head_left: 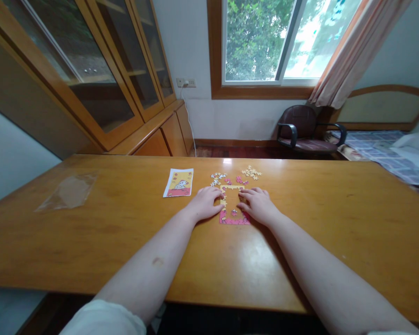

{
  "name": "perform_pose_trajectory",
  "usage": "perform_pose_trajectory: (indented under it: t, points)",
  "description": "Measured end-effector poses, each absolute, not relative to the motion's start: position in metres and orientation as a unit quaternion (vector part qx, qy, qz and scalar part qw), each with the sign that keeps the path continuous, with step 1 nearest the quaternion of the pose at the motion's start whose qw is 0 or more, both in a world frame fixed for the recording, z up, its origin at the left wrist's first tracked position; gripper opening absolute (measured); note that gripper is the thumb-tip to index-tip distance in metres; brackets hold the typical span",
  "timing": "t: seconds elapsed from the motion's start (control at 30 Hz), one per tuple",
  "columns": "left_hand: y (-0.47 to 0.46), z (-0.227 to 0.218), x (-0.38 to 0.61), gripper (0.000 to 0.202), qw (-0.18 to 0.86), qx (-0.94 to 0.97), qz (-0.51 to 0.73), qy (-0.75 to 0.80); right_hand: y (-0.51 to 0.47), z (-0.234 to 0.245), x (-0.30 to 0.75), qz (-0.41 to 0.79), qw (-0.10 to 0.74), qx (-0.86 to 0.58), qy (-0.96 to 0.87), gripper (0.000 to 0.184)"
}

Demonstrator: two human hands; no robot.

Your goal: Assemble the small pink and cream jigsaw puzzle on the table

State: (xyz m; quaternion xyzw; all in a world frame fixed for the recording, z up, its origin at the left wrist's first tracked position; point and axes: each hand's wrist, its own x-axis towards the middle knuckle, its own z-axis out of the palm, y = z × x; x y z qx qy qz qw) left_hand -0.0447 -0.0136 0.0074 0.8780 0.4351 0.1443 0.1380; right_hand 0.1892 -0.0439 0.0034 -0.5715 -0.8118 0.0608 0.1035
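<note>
Puzzle (234, 222) flat on the table (342, 209), between left hand (207, 203) and right hand (260, 204). Pink along the near edge, yellow along the left and far edges, with table showing through the middle; mostly hidden on the right. At its left edge, left hand palm down, thumb and fingers apart, with fingertips touching. At its right edge, right hand palm down, thumb spread away from the fingers, fingertips also touching. Cannot tell about any piece under them. Inside, near the pink end, a loose piece (233, 212). Well off to the left, a clear plastic sheet (70, 191); nearer the left hand, a yellow-and-pink card (179, 184) with a white figure. Past the far edge, left to right, white pieces (215, 179), pink pieces (241, 180) and, slightly farther, a yellow pile (252, 173). Beyond the table, a glass-fronted cabinet (152, 146) on the left, an armchair (299, 123) and a bed (373, 151) on the right. Farthest, a window (258, 42) with a pink curtain (356, 56).
</note>
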Motion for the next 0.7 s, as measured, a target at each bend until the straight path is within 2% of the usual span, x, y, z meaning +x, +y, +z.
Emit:
perform_pose_trajectory:
  t: [0.17,0.43,0.7]
  points:
    - [-0.014,0.008,-0.046,0.035,0.151,0.878,0.130,0.435,-0.044,0.004,0.189,0.065,0.123,-0.563,-0.815,0.030]
    - [-0.014,0.007,-0.045,0.034,0.156,0.876,0.138,0.436,-0.051,0.009,0.183,0.061,0.141,-0.540,-0.828,0.025]
    - [-0.015,0.009,-0.043,0.033,0.158,0.872,0.134,0.443,-0.057,0.009,0.171,0.102,0.123,-0.496,-0.853,0.019]
